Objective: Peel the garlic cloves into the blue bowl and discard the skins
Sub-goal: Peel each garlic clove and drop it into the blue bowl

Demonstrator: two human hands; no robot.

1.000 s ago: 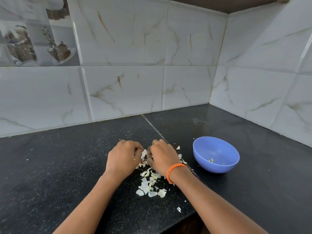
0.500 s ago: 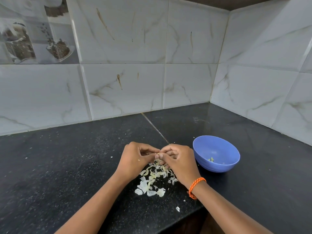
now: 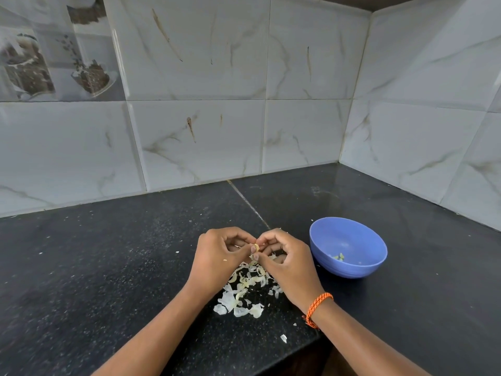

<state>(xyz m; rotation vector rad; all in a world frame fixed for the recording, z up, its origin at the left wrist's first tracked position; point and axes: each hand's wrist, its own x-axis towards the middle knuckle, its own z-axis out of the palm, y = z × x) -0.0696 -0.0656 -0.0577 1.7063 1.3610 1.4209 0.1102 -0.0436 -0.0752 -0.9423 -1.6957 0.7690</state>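
My left hand [image 3: 219, 256] and my right hand [image 3: 284, 260] meet fingertip to fingertip a little above the black counter. Between them they pinch a small pale garlic clove [image 3: 256, 247], mostly hidden by the fingers. Under and in front of the hands lies a heap of thin white garlic skins [image 3: 244, 291]. The blue bowl [image 3: 349, 232] stands just right of my right hand, with a few small pale garlic pieces [image 3: 339, 257] at its bottom.
The black stone counter [image 3: 108, 267] runs into a corner of marbled white wall tiles [image 3: 203, 142] at the back and right. Its front edge [image 3: 298, 351] cuts across below my right forearm. A stray skin flake [image 3: 283, 338] lies near that edge.
Both hands have lifted off the skin heap and come together, turning from knuckles-up over the pile to pinching a clove between their fingertips. The bowl has not moved.
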